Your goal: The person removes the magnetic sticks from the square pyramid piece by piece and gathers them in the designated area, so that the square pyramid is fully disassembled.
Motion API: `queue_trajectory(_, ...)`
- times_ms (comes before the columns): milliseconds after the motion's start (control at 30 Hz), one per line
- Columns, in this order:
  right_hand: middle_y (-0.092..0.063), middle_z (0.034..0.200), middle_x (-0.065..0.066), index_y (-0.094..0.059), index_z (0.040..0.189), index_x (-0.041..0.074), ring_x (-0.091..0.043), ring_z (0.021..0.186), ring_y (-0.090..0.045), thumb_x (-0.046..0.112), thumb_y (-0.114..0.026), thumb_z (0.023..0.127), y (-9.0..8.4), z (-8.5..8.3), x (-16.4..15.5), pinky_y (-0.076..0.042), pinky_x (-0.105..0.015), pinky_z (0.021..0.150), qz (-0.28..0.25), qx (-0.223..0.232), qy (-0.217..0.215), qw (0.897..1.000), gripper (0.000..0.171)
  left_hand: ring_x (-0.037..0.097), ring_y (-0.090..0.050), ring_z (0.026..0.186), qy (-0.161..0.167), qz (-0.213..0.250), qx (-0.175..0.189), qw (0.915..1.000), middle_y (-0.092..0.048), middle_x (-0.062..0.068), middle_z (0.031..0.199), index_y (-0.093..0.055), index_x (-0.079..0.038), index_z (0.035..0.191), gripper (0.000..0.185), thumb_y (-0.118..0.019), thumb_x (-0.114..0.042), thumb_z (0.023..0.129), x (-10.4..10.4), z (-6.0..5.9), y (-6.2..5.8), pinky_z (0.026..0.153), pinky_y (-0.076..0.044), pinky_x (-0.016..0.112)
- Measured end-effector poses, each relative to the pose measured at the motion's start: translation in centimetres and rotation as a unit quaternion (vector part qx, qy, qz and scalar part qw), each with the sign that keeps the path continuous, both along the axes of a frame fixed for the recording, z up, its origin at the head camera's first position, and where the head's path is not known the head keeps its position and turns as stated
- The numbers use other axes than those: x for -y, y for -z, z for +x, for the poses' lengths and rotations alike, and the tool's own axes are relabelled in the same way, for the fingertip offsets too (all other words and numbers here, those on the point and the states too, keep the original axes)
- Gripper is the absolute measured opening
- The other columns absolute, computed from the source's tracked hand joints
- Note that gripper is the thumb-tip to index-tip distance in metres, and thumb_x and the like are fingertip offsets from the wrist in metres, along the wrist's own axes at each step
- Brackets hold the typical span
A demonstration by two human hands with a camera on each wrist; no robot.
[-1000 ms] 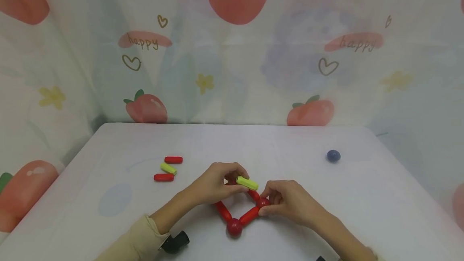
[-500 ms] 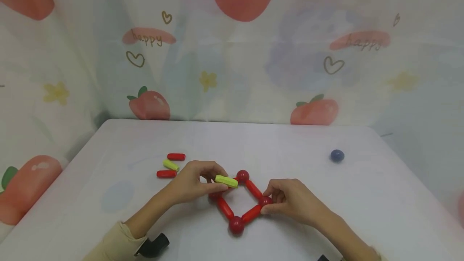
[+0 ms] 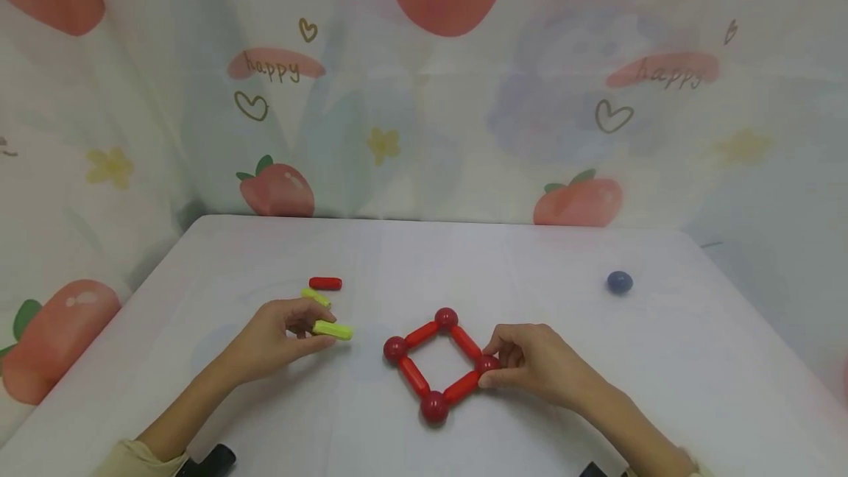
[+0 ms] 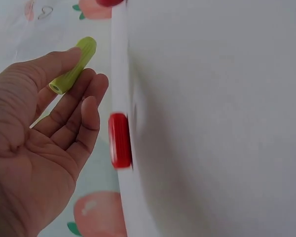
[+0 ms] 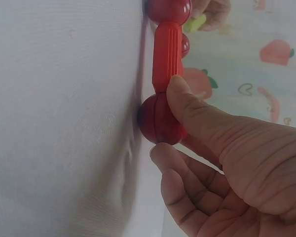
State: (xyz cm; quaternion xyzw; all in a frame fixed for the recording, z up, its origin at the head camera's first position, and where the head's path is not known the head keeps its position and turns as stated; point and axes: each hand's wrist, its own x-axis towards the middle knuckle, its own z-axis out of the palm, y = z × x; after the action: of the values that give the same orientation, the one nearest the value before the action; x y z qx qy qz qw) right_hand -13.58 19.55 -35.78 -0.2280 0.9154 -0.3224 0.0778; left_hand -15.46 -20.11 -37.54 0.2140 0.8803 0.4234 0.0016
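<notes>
Between the left hand (image 3: 273, 338), pinching a yellow-green plastic rod (image 3: 334, 330), and the right hand (image 3: 539, 365) lies a red diamond-shaped frame (image 3: 414, 377) whose nearest glossy ball (image 5: 160, 120) the latter pinches.

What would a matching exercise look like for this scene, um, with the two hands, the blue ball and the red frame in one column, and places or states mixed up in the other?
Column one:
1. Left hand
2. Blue ball
3. Red frame
4. Right hand

Column two:
A. On the right side of the table, apart from the other pieces
B. Pinching a corner ball
C. Holding a yellow-green stick
D. Between the two hands

Right pairs: 1-C, 2-A, 3-D, 4-B.
</notes>
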Motion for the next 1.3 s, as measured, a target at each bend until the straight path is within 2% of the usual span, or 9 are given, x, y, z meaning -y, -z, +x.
queue_trajectory(167,-0.059,0.071,0.013,-0.072,0.094,0.019,-0.005,0.065,-0.054,0.032,-0.090,0.077,0.1,0.0,0.0,-0.047,-0.023,0.060,0.003,0.001,0.003,1.000,0.028,0.010,-0.062,0.076,-0.011,0.004,0.008,0.9999,-0.072,-0.001,0.100,-0.074,-0.012,0.102,0.022,-0.085,-0.011,0.083,2.1,0.0,0.4,0.069,-0.055,0.023)
queue_trajectory(400,-0.059,0.070,0.013,-0.072,0.093,0.019,-0.004,0.064,-0.053,0.032,-0.090,0.077,0.2,0.1,0.0,-0.047,-0.022,0.059,0.000,0.000,0.003,1.000,0.028,0.013,-0.059,0.075,-0.031,-0.045,0.025,0.9982,-0.069,-0.004,0.091,-0.073,-0.015,0.098,0.020,-0.086,-0.014,0.083,3.4,-0.4,0.4,0.067,-0.053,0.022)
queue_trajectory(833,-0.058,0.071,0.013,-0.072,0.094,0.019,-0.004,0.064,-0.053,0.033,-0.089,0.077,0.0,0.1,0.0,-0.047,-0.023,0.059,-0.001,-0.008,-0.002,1.000,0.028,0.011,-0.060,0.077,-0.043,-0.133,-0.004,0.9902,-0.072,-0.003,0.096,-0.077,-0.015,0.097,0.020,-0.088,-0.014,0.080,3.4,-1.0,-0.2,0.065,-0.052,0.022)
queue_trajectory(1067,-0.060,0.073,0.013,-0.071,0.096,0.020,-0.004,0.066,-0.054,0.033,-0.089,0.079,0.1,0.2,0.0,-0.048,-0.023,0.061,-0.002,-0.003,0.003,1.000,0.029,0.011,-0.061,0.078,-0.049,-0.160,-0.008,0.9858,-0.072,-0.003,0.095,-0.076,-0.015,0.096,0.021,-0.088,-0.013,0.079,3.4,-1.0,-0.4,0.065,-0.052,0.023)
queue_trajectory(1200,-0.062,0.076,0.013,-0.068,0.098,0.021,-0.004,0.067,-0.057,0.033,-0.087,0.081,0.2,0.3,0.0,-0.050,-0.023,0.064,-0.007,0.013,-0.002,1.000,0.029,0.012,-0.061,0.078,-0.064,-0.194,-0.011,0.9788,-0.072,-0.004,0.094,-0.076,-0.014,0.100,0.025,-0.089,-0.018,0.079,3.0,-0.5,-1.3,0.061,-0.050,0.025)
queue_trajectory(1300,-0.064,0.078,0.012,-0.066,0.101,0.021,-0.004,0.067,-0.057,0.034,-0.086,0.082,0.3,0.4,-0.2,-0.051,-0.022,0.065,-0.012,0.021,-0.008,1.000,0.031,0.013,-0.062,0.079,-0.079,-0.213,-0.042,0.9729,-0.072,-0.003,0.093,-0.076,-0.014,0.105,0.030,-0.089,-0.022,0.079,2.0,-0.1,-2.6,0.060,-0.049,0.026)
